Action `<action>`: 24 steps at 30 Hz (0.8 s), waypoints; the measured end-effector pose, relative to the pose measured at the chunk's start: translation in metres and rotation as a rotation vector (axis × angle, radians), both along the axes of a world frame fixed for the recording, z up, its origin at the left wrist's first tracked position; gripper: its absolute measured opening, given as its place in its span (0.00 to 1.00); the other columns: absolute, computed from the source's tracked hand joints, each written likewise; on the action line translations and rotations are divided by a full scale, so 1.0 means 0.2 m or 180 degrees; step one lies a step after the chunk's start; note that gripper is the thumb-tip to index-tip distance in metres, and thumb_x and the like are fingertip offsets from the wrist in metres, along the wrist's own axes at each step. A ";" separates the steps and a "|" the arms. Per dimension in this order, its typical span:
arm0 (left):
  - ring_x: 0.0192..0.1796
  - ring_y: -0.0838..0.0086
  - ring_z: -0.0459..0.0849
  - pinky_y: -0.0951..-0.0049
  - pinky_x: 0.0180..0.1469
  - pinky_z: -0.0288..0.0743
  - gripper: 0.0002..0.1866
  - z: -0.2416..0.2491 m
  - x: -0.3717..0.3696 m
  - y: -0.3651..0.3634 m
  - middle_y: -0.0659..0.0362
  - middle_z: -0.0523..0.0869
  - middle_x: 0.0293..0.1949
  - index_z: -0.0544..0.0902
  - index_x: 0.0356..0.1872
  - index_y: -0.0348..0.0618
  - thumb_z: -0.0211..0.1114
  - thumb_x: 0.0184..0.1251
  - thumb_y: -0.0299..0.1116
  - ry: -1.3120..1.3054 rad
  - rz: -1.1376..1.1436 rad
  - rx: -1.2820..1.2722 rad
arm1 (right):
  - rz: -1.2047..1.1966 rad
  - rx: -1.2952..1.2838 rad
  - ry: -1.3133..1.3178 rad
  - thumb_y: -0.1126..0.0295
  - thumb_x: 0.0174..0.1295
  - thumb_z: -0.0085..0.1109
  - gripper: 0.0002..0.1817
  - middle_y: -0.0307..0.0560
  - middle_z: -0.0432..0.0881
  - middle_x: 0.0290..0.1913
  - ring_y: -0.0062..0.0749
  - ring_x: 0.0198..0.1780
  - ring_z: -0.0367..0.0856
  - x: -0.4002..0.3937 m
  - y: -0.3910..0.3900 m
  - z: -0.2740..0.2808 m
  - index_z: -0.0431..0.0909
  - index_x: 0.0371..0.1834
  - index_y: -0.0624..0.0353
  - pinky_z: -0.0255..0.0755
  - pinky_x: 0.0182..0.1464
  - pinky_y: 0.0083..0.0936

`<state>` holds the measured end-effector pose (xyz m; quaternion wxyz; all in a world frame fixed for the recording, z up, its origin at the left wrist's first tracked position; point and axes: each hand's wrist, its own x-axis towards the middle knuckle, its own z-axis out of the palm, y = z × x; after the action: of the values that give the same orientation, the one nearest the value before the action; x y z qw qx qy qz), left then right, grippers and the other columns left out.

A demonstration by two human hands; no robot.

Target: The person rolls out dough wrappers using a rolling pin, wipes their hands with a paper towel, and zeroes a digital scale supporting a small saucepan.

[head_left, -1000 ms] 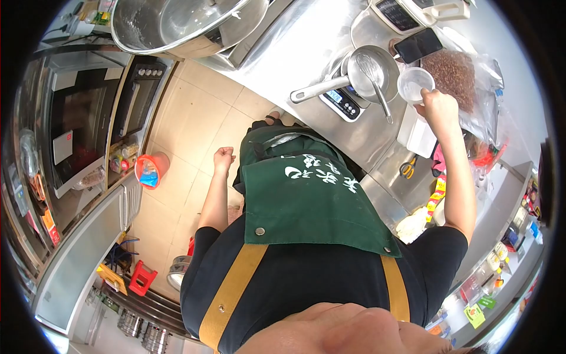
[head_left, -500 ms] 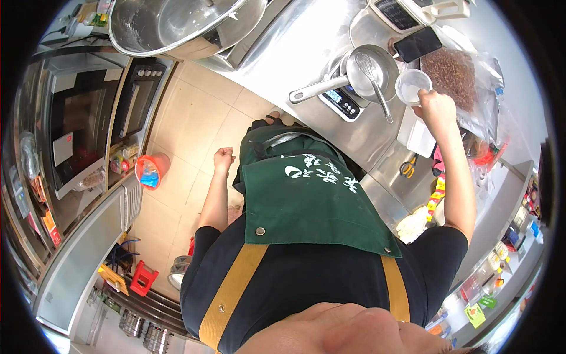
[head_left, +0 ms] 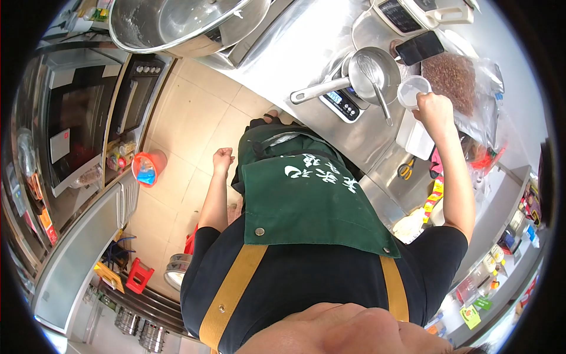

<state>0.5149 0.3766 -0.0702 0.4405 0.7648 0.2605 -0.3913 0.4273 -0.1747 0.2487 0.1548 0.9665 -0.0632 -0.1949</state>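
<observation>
My right hand [head_left: 435,112] grips a clear plastic cup [head_left: 411,91] and holds it tilted above the steel counter [head_left: 306,41], just right of a steel saucepan [head_left: 372,75]. The saucepan stands on a digital scale [head_left: 342,104] with a whisk [head_left: 377,85] leaning in it. My left hand [head_left: 223,159] hangs at my side as a closed fist, holding nothing, over the tiled floor. A green apron with white lettering [head_left: 309,197] covers my front.
A bag of brown grains [head_left: 457,74] and a black phone [head_left: 420,48] lie beyond the cup. A large steel mixing bowl [head_left: 183,23] sits at the counter's left. A white tub [head_left: 415,138] and scissors [head_left: 405,169] lie nearer. Ovens [head_left: 82,118] and an orange bucket [head_left: 147,168] stand left.
My right hand has lowered the cup slightly and drawn it a little toward me beside the saucepan. The left fist has stayed where it was.
</observation>
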 end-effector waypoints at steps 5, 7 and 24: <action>0.28 0.77 0.81 0.78 0.30 0.74 0.09 0.00 -0.01 0.00 0.60 0.83 0.33 0.79 0.40 0.39 0.61 0.65 0.33 -0.0019 0.0005 0.0009 | -0.0010 -0.0034 0.0067 0.66 0.40 0.70 0.12 0.52 0.81 0.21 0.43 0.27 0.84 0.00 -0.01 -0.01 0.77 0.22 0.59 0.77 0.32 0.34; 0.28 0.76 0.81 0.78 0.30 0.74 0.09 0.00 -0.01 0.01 0.60 0.83 0.33 0.79 0.40 0.39 0.60 0.65 0.33 -0.0009 0.0003 0.0019 | -0.0015 -0.0074 0.0077 0.65 0.40 0.70 0.12 0.52 0.81 0.21 0.43 0.27 0.84 0.00 -0.01 -0.02 0.77 0.22 0.59 0.78 0.32 0.34; 0.28 0.76 0.81 0.78 0.29 0.74 0.09 -0.01 0.00 0.00 0.60 0.82 0.32 0.78 0.40 0.39 0.61 0.65 0.34 -0.0032 -0.0043 -0.0013 | -0.0102 -0.0026 -0.0051 0.62 0.42 0.71 0.15 0.51 0.81 0.23 0.44 0.27 0.83 0.00 0.01 0.05 0.77 0.26 0.59 0.77 0.31 0.34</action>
<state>0.5155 0.3774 -0.0720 0.4406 0.7677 0.2523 -0.3910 0.4282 -0.1718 0.2591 0.1551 0.9662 -0.0807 -0.1893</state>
